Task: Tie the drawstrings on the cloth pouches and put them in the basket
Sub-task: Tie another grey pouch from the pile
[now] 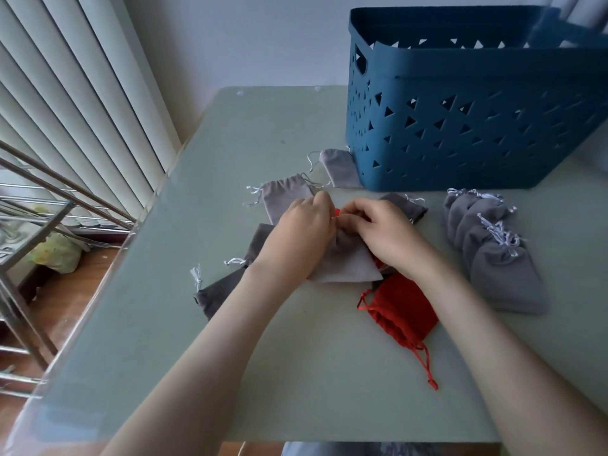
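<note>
On the pale green table (296,373), left hand (301,225) and right hand (385,228) close together, fingertips almost meeting. Fingers of both curled, pinching the far, gathered end of a light grey pouch (348,266) — its flat bottom pointing near, between the two wrists. A red speck (337,212) just visible between the fingertips; cannot tell what it belongs to.

Loose pouches around the hands:
- red pouch (403,311) just near-right of the held one, cords trailing nearer
- dark grey pouch (220,291) at near left, with white cord ends
- second dark pouch (260,241) partly under the left wrist
- pale grey pouch (286,195) just beyond the left hand
- third dark pouch (404,205) beyond the right hand

Farther off, a small grey pouch (339,169) touching the near-left corner of the blue basket (477,126) — basket at far right on the table, walls pierced with triangles. To the right, well apart from the hands, a row of grey pouches (493,251), mouths gathered, each overlapping the next. Past the table's left edge, vertical blinds (82,93) and a metal rack (33,209).
</note>
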Motion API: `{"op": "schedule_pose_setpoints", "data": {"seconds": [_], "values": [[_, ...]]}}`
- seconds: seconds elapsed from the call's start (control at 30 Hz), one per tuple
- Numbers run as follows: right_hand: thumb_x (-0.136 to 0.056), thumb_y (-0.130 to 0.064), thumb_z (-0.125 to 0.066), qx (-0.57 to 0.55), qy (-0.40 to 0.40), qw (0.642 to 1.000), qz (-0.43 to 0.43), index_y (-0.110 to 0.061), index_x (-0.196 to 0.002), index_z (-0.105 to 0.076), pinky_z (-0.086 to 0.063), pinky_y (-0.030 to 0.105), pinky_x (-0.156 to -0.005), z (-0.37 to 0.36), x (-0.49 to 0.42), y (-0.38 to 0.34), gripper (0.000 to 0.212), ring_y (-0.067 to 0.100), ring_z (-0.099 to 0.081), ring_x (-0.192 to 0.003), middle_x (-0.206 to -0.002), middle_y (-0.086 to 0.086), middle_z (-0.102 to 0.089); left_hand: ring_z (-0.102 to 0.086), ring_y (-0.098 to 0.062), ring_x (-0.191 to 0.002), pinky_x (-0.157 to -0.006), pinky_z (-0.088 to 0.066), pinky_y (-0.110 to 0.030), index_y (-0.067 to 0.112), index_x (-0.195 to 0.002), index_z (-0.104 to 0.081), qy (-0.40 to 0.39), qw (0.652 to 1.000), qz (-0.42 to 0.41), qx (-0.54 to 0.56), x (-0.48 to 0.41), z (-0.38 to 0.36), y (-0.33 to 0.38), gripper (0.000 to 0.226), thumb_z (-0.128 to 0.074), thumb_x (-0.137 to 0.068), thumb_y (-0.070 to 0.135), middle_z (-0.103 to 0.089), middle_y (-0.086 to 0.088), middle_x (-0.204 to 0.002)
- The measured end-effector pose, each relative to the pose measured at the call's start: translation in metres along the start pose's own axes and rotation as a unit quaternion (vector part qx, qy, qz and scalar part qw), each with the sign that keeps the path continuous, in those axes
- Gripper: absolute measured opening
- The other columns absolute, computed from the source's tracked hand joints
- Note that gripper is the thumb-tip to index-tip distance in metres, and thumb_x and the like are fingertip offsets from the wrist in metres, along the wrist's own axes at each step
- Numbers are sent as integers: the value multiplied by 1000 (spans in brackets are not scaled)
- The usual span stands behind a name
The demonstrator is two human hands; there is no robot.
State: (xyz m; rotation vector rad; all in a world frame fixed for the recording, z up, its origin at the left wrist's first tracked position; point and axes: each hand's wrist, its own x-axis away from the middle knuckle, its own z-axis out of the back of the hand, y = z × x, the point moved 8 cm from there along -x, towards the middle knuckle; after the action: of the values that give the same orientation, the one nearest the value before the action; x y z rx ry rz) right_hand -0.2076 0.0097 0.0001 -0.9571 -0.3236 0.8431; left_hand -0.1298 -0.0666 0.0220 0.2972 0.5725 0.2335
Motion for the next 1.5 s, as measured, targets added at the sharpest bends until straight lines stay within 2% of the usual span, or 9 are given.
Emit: {"op": "schedule_pose_setpoints", "data": {"seconds": [0.13,0.3,0.5,0.6,0.8,0.93,1.13,1.37,1.5], "values": [[-91,-11,-60,-89,-9,996,-2,-21,-75,-61,-43,27,-76,-2,-3,1,19,4,-55,-70,-68,-10,-63,-54,-31,-52,-39,-45,-34,0,-70,-53,77,994,-52,-53,4,10,10,20,-70,-65,-10,-53,-15,-57],[-94,-4,-52,-229,-83,969,35,-10,-99,-63,-44,16,-73,-6,3,-12,13,5,-54,-69,-73,-2,-62,-45,-24,-70,-50,-47,-40,4,-81,-50,158,972,-156,-76,14,26,23,7,-55,-86,4,-52,-11,-68],[-84,-25,-54,-313,-74,947,12,-8,-86,-66,-42,17,-71,-1,2,-11,21,6,-51,-63,-62,-4,-57,-37,-21,-75,-57,-42,-35,9,-90,-43,175,964,-185,-71,18,26,26,6,-49,-90,7,-53,-11,-72],[-82,-20,-56,-321,-83,943,-4,-7,-79,-63,-42,17,-68,-2,2,-8,15,5,-51,-60,-64,1,-57,-37,-22,-71,-62,-38,-32,8,-87,-49,185,957,-201,-95,19,27,26,6,-53,-89,4,-52,-10,-69],[-76,-9,-60,-377,-99,919,-57,-4,-78,-60,-44,14,-58,-3,0,-1,5,4,-54,-53,-57,-2,-60,-52,-27,-64,-59,-46,-36,6,-75,-63,204,950,-208,-115,23,31,30,12,-60,-84,-1,-59,-5,-70],[-79,-5,-59,-425,-72,898,-86,-7,-77,-63,-42,18,-64,-3,-1,2,5,8,-52,-57,-61,-1,-62,-66,-29,-91,-82,-53,-36,10,-90,-51,224,950,-205,-70,23,34,31,13,-58,-87,-1,-70,-14,-102],[-75,-13,-60,-488,-103,861,-98,-4,-87,-64,-47,26,-75,-13,1,-2,16,16,-61,-73,-79,8,-65,-69,-20,-97,-59,-53,-27,11,-94,-47,206,959,-191,-37,24,35,30,30,-65,-79,-6,-70,-10,-111],[-93,-2,-47,-498,-11,858,-126,-5,-81,-60,-46,24,-68,-4,-4,6,18,13,-57,-66,-71,5,-62,-68,-25,-98,-66,-51,-23,6,-96,-48,248,953,-163,-58,24,38,29,5,-47,-95,2,-69,-17,-109],[-94,-1,-47,-501,12,857,-123,-8,-75,-59,-50,23,-63,-1,-1,3,24,12,-59,-62,-65,2,-64,-64,-30,-106,-64,-56,-30,7,-96,-42,223,965,-133,-18,20,36,28,18,-29,-103,16,-68,-19,-108]]}}
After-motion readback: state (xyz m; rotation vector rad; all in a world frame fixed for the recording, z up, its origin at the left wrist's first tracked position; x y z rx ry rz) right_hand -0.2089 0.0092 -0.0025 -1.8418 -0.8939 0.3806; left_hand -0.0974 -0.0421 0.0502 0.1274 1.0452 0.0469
